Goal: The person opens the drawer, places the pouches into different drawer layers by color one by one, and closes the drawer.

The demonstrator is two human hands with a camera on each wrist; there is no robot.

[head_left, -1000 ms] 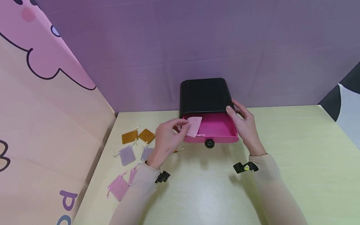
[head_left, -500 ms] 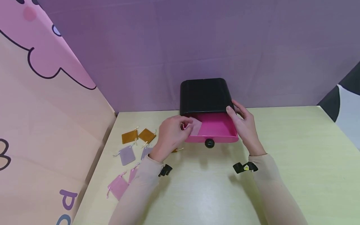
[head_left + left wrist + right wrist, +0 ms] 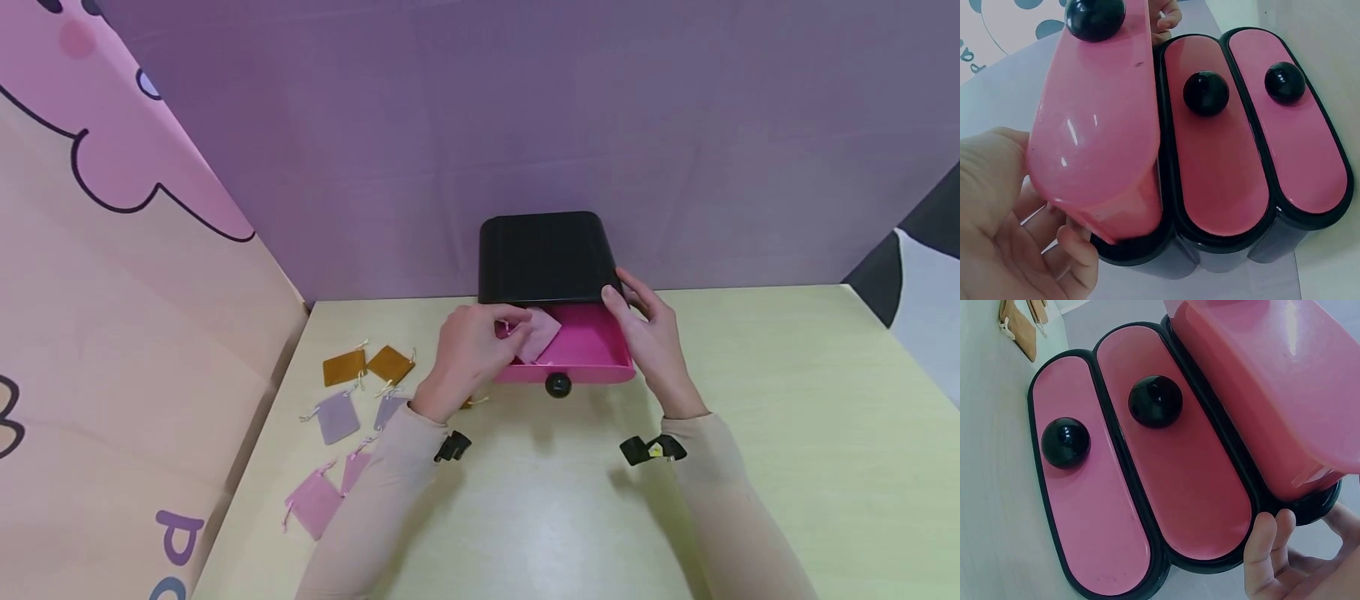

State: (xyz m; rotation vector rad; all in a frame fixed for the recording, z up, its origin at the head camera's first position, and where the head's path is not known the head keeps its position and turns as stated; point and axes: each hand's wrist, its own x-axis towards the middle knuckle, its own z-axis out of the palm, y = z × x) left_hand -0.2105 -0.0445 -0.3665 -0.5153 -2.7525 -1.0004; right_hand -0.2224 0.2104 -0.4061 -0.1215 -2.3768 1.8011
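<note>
In the head view a black cabinet [image 3: 551, 258] stands at the back of the table, its pink top drawer [image 3: 588, 337] pulled out. My left hand [image 3: 472, 350] reaches over the drawer's left side and pinches a pale pink drawstring pouch [image 3: 542, 335] between thumb and fingers. The pouch lies tilted within the drawer's outline. My right hand [image 3: 656, 342] holds the cabinet's right side, thumb at its top front corner. The raised drawer front hides the pouch from the left wrist view, where my left hand [image 3: 1022, 219] shows beside the drawer.
Two pink pouches [image 3: 313, 504], two grey-purple pouches [image 3: 339, 417] and several golden-brown pouches [image 3: 345, 367] lie on the table [image 3: 562, 517] at left. Below the open drawer are two shut drawers with black round knobs [image 3: 1206, 94]. A purple cloth [image 3: 570, 125] hangs right behind the cabinet.
My left hand has moved right, further over the drawer, taking the pink pouch along toward the drawer's middle. My right hand has stayed on the cabinet's side.
</note>
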